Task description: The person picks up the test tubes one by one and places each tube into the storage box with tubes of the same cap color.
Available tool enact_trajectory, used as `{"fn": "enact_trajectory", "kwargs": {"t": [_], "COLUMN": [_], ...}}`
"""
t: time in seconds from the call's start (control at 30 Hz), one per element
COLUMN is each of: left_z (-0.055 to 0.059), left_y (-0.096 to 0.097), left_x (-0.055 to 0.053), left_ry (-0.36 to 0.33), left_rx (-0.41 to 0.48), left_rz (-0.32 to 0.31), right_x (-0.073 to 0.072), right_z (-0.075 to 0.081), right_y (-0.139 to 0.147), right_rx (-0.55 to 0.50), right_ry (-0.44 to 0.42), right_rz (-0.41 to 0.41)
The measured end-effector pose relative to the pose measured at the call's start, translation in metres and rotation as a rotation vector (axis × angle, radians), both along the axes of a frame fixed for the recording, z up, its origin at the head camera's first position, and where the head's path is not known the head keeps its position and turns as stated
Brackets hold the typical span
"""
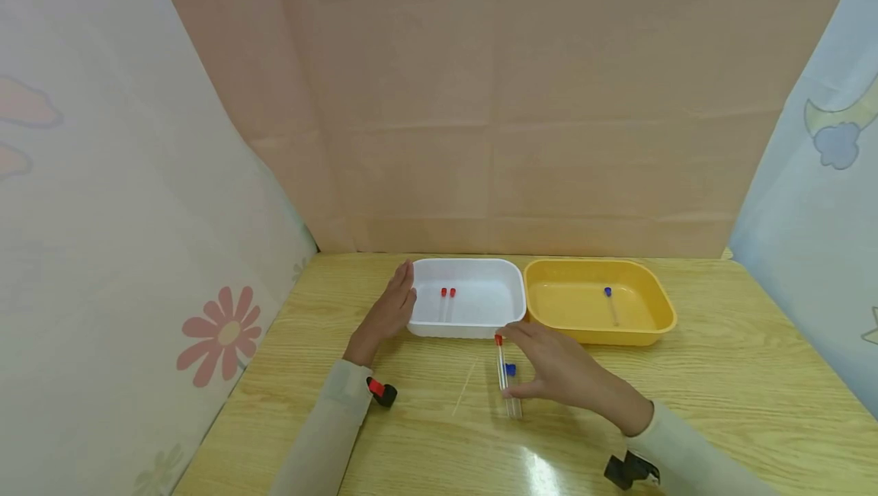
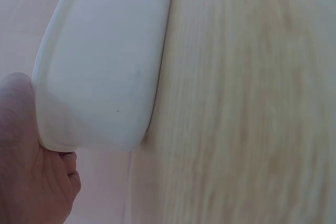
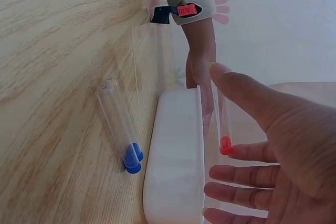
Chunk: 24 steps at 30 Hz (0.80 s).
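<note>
Just off the five o'clock edge of the white rounded-rectangular plastic tray (image 1: 483, 298), our right hand (image 1: 559, 366) pinches a slim clear red-capped tube (image 1: 503, 366) end to end between thumb and index finger, other fingers straight. Our left hand (image 1: 391, 312) rests, nearly straight-fingered, along that tray's nine o'clock rim. At three o'clock the yellow plastic tray (image 1: 617, 337) stands just beside it, while wood-grained tabletop (image 1: 425, 450) gives us room toward six, past two clear blue-capped tubes (image 3: 119, 127) lying below.
</note>
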<state>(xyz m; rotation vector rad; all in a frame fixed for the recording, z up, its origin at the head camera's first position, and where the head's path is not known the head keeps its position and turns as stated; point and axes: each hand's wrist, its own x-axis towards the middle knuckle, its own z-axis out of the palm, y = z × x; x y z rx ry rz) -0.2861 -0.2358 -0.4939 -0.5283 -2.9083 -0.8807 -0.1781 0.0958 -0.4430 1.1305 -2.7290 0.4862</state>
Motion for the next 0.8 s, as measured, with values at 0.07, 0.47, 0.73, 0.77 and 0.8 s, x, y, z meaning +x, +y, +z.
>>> {"fn": "enact_trajectory", "kwargs": {"t": [0.07,0.47,0.73,0.77,0.8], "left_z": [0.0003,0.0006,-0.001,-0.0009,-0.0007], "left_y": [0.0,-0.0005,-0.0006,-0.0006,-0.0007], "left_x": [0.0003,0.001,-0.0005,-0.0007,-0.0008], "left_ry": [-0.002,0.008,0.01,0.005,0.0], "left_rx": [0.005,-0.003,-0.022,-0.024,-0.025], "left_rz": [0.002,0.001,-0.009,-0.01,-0.012], "right_x": [-0.0007,-0.0035,-0.0073,-0.008,-0.0087], "right_z": [0.0002,0.0016,0.0009,0.001,0.0011], "right_y": [-0.0008,-0.005,-0.0065,-0.0066,-0.0067], "right_rx": [-0.006,-0.032,-0.039,-0.042,-0.044], "right_ry": [-0.004,-0.028,-0.055,-0.054,-0.053], "right_rz": [0.001,-0.02,-0.041,-0.041,-0.04]}}
